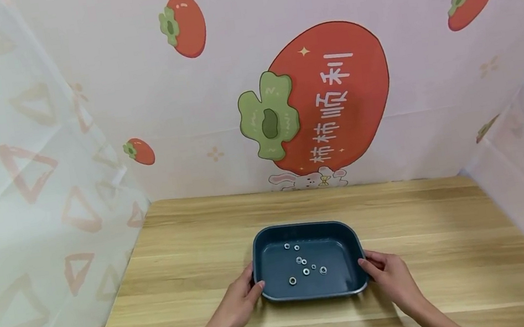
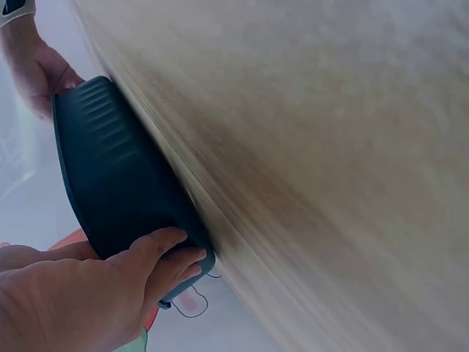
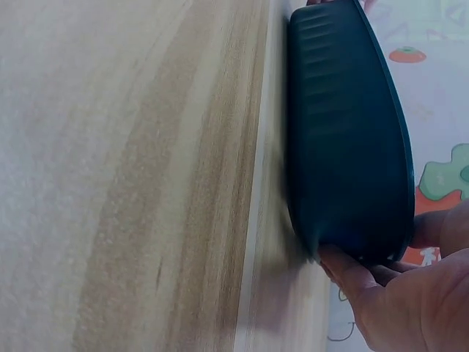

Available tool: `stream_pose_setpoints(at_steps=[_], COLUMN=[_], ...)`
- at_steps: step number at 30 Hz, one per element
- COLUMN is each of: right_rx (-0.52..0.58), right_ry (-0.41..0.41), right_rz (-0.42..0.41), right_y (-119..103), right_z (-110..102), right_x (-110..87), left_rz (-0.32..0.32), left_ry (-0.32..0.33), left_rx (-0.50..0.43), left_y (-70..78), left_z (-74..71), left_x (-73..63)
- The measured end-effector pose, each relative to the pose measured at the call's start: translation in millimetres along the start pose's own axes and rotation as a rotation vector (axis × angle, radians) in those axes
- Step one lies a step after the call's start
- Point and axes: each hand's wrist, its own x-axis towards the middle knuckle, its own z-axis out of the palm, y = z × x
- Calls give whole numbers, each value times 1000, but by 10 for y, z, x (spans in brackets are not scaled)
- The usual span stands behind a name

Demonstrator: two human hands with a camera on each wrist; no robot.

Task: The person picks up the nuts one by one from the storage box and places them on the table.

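Note:
In the head view, a dark blue-green rectangular tray with rounded corners is held level, low over the wooden table. Several small metal nuts of differing sizes lie scattered on its floor, mostly around the middle and left. My left hand grips the tray's left end, thumb over the rim and fingers on the outer wall. At the opposite end my right hand holds it the same way. Both wrist views show the ribbed tray wall close to the tabletop; whether its base touches, I cannot tell.
A wood-grain table extends around the tray on all sides. Behind it hangs a pale backdrop printed with persimmons and characters. Similar light sheets enclose the left and right sides.

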Motion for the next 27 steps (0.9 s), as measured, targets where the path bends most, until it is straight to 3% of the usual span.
stream_pose_setpoints(at_steps=[6,17,27], right_rx=[10,-77,-145], right_ry=[-7,10,-13], right_rz=[-6,-30,-34], right_y=[-2,11,-18], right_z=[-2,-10,-63], right_x=[-5,-11,9], left_rz=[15,22,-4], left_ry=[-2,-8,44], left_rx=[13,12,94], left_y=[8,-14,-23], left_z=[-10,-30,-41], left_x=[2,10,-11])
